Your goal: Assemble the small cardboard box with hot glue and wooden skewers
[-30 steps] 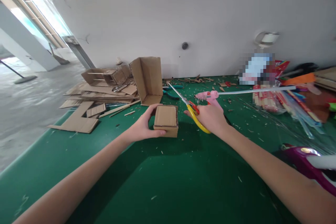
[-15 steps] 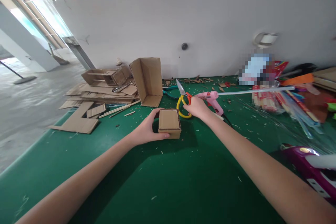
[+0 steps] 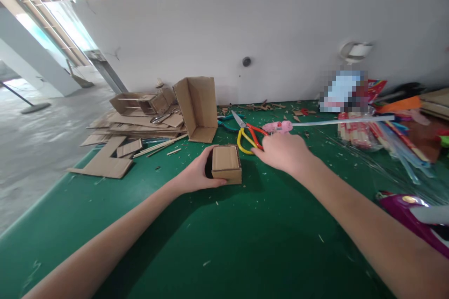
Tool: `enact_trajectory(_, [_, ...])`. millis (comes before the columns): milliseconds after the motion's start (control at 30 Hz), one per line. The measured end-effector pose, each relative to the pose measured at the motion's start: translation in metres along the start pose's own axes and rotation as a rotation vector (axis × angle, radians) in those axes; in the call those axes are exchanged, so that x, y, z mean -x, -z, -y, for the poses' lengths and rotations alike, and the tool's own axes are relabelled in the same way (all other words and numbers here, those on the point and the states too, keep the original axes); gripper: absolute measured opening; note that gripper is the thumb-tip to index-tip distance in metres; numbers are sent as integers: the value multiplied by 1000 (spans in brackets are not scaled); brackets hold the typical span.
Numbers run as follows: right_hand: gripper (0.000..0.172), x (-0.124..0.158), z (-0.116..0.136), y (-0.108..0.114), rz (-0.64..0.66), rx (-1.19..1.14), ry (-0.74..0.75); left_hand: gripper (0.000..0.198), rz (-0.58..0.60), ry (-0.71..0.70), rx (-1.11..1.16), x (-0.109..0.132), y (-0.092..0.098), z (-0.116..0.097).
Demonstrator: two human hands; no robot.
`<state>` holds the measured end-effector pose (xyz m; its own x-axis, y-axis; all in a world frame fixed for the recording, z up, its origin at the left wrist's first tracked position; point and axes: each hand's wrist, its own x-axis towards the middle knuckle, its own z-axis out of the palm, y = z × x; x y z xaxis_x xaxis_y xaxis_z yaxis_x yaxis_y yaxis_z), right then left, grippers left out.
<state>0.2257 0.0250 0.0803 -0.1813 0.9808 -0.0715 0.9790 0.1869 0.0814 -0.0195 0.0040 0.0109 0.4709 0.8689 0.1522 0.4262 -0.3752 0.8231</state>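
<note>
My left hand (image 3: 196, 175) is wrapped round the left side of a small closed cardboard box (image 3: 226, 163) that rests on the green table (image 3: 224, 243). My right hand (image 3: 282, 152) hovers low just right of the box. Its fingers are loosely stretched toward the handles of the red and yellow scissors (image 3: 247, 135), and nothing shows in them. The scissors lie on the table with their blades apart. A pink glue gun (image 3: 278, 126) lies right behind my right hand, its handle hidden by the hand.
An open cardboard box (image 3: 198, 107) stands behind the small one, with flat cardboard pieces (image 3: 105, 163) and sticks to its left. Teal pliers (image 3: 228, 124), a long white rod (image 3: 343, 121), packets of sticks (image 3: 358, 133) and a purple object (image 3: 410, 217) lie to the right. Scraps litter the table.
My right hand carried the scissors from beside the box back to the table, set them down and let go, then shifted right over the glue gun. My left hand kept hold of the box.
</note>
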Motion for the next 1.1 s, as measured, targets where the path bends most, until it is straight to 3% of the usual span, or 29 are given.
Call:
enact_trajectory(100, [55,13,-32,-2,174,29,-140,85,-33,14,105,-1,-3,-1])
enact_trajectory(233, [73,-3,-65,-27,51,-62,-275,82,-102,21,193,-4,-7,1])
enact_trajectory(300, [67,-19,-72,-43,-78,-166,-238,82,-126,26,191,-4,-9,1])
enact_trajectory(467, [38,-43,-74,-67,-315,-497,-179,82,-149,39,168,-3,-9,2])
enact_trajectory(633, [35,-27,-65,-61,-431,-798,64,87,-180,36,167,-2,-10,4])
enact_trajectory(867, [31,-24,-61,-46,-628,-846,-144,87,-180,28,170,-1,-11,7])
enact_trajectory(967, [38,-21,-58,-45,-574,-1025,-60,88,-182,31,166,-1,-11,6])
enact_trajectory(1100, [51,-4,-44,-37,-320,-1121,186,91,-199,31,137,-1,-10,5])
